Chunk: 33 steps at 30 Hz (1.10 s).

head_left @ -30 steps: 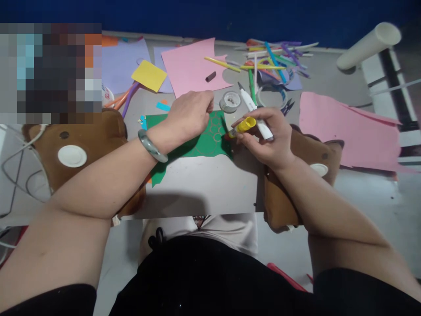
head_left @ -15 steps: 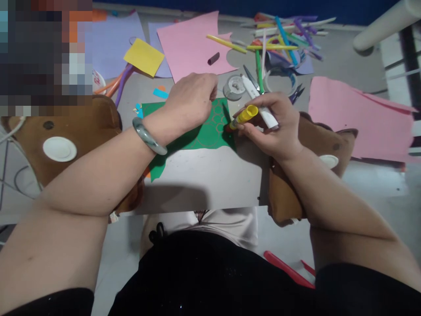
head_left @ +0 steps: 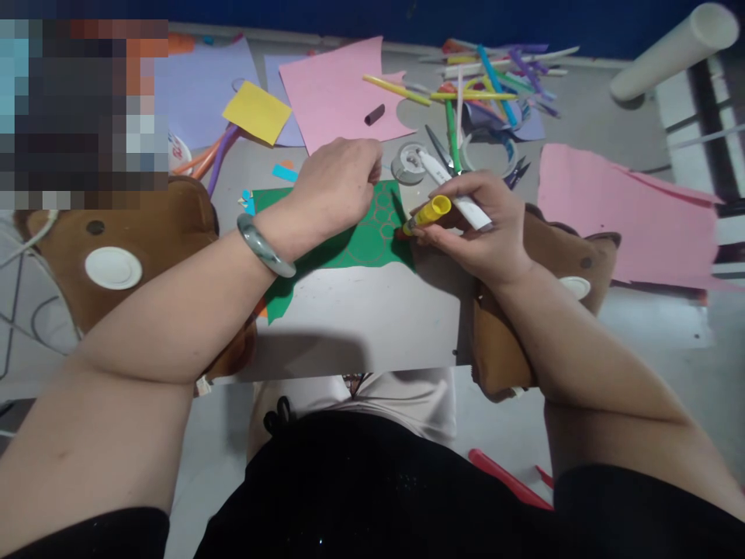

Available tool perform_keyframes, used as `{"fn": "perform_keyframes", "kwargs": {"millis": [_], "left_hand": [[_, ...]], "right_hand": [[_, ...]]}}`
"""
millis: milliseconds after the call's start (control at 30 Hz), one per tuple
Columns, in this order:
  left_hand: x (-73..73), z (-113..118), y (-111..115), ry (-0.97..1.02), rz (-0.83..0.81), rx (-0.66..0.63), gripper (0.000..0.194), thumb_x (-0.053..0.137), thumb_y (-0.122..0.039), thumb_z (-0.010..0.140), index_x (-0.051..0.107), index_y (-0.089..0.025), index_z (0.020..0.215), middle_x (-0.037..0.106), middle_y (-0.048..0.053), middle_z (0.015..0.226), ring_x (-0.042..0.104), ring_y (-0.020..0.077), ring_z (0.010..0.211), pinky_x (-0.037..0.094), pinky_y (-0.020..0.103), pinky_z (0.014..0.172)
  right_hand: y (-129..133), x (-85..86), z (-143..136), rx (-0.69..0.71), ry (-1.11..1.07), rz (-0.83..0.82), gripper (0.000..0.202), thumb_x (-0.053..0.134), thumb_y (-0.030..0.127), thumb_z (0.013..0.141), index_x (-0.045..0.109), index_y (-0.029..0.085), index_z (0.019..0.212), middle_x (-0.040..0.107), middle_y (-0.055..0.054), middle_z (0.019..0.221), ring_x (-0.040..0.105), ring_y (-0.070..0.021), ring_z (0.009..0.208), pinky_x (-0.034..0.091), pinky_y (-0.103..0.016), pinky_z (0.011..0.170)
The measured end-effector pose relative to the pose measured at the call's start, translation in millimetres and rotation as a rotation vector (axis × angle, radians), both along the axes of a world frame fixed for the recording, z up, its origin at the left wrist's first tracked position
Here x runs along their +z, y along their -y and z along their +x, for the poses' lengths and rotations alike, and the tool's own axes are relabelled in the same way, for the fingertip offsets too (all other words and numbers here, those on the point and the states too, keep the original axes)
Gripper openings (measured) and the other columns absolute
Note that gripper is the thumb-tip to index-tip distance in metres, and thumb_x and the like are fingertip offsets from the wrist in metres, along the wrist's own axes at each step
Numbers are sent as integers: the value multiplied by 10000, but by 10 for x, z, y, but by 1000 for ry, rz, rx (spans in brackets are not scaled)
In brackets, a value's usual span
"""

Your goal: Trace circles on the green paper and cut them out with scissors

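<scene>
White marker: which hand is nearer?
Right. The right hand holds the white marker; the left hand is over the green paper, left of the marker.

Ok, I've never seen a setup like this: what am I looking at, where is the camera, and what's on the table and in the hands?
No machine here: a person works with two bare hands. The one camera sits on that person's head, looking forward and down. The left hand, with a bracelet at its wrist, is over the green paper, which bears drawn circles; its fingers are curled, and I can't tell whether they hold anything. The right hand holds a yellow tube and a white pen. Around them on the grey table are a tape roll, pink paper, a yellow paper square and a pile of coloured strips.
</scene>
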State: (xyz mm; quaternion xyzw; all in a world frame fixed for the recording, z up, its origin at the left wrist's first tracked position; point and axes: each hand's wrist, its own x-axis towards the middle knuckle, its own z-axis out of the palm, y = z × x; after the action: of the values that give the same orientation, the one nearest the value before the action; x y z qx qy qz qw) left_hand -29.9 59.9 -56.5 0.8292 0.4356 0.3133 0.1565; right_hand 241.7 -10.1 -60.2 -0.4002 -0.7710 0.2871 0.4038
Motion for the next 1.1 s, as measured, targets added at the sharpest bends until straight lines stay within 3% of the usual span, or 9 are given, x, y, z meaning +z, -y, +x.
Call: {"fn": "perform_keyframes", "kwargs": {"millis": [100,200,300,400,533,667,833,1000,1100], "left_hand": [[123,47,81,26,14,-22,197,741,-143,711,647,-316,724,682,11,679,548,243,627,422,414,602],[341,117,233,1,-49,-94,151,715,-127,799,686,-275,800,730,5,753,634,221,688,514,404,708],[533,149,366,39,-11,-246,173,668,-108,842,764,-244,890,782,19,845,717,222,780,555,393,775],[619,129,437,65,75,-400,284,646,-118,866,836,-246,1034,814,32,935,761,237,873,573,387,800],[620,83,481,-35,91,-480,319,626,-180,948,831,-280,1171,817,47,1067,779,253,1008,587,395,873],[631,61,535,-128,113,-486,295,589,-223,1007,802,-284,1202,795,57,1089,769,269,1072,570,440,940],[665,51,571,-154,219,-479,286,554,-251,1049,787,-277,1213,789,63,1075,735,244,954,546,447,869],[590,64,510,-20,103,-453,130,732,-363,998,795,-316,1102,804,49,1103,733,259,951,588,473,859],[545,79,532,33,102,-419,104,751,-364,999,795,-354,1092,819,32,1149,767,273,1026,611,478,865]], "right_hand": [[-16,37,-32,19,-3,117,403,925,492,833,729,266,1103,766,-127,1037,694,-184,776,554,-349,622],[1,79,-58,10,25,133,398,919,505,834,726,263,1084,772,-113,1017,704,-201,790,590,-379,683],[4,95,-63,-38,70,111,436,903,576,837,701,283,1088,769,-95,1027,724,-230,845,640,-425,773],[-28,90,-51,-17,113,149,447,880,625,845,688,297,1080,772,-92,1024,727,-234,875,655,-432,805],[-60,101,-51,33,118,175,415,811,622,913,691,277,1109,778,-106,1104,748,-238,986,664,-438,921],[-29,129,-81,22,120,116,406,848,549,889,685,263,1126,775,-100,1176,751,-244,1089,663,-413,1013],[11,149,-122,-9,142,26,406,853,449,880,683,256,1193,760,-71,1216,744,-243,1098,679,-379,934],[24,197,-131,63,98,-54,388,842,400,863,674,244,1177,752,-46,1189,750,-229,1083,667,-337,887],[50,256,-138,30,-3,-120,348,819,346,870,660,251,1165,744,-49,1191,765,-227,1087,666,-315,837]]}}
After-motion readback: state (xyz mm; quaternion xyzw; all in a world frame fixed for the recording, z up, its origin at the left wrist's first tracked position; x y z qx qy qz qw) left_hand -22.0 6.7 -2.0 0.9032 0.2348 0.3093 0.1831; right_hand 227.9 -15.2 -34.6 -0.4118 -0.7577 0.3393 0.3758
